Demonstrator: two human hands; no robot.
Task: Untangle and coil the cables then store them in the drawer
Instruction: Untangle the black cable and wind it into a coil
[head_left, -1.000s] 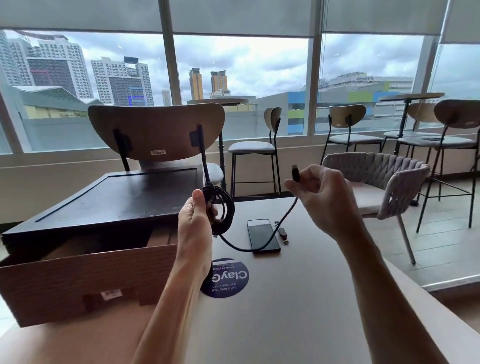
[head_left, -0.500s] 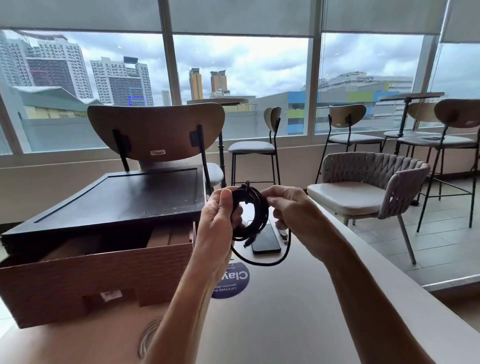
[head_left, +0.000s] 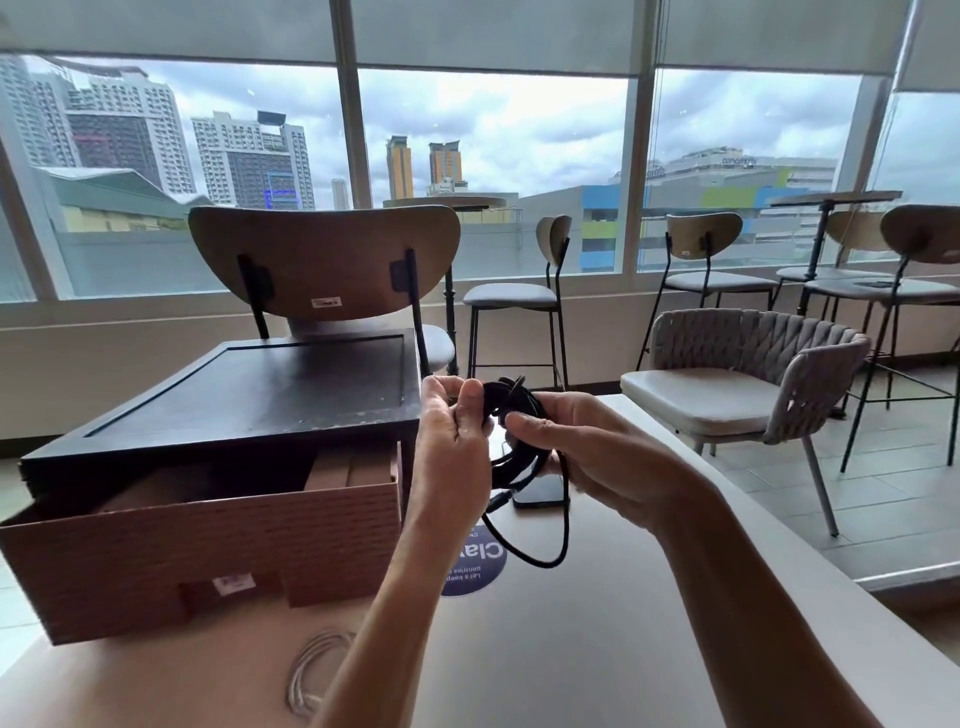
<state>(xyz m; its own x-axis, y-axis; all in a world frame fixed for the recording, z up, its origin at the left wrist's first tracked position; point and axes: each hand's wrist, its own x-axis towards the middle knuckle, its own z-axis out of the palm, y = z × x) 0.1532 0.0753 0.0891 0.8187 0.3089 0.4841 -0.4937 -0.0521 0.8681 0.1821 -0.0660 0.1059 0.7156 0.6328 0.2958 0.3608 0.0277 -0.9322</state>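
Aloft, cable coil between curled fingers

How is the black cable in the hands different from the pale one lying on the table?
The black cable is gripped by the left hand and right hand; the white cable lies flat on the table. The black cable has a loose loop hanging below its coil; the white cable looks fully coiled. Both are wound in rings, outside the drawer.
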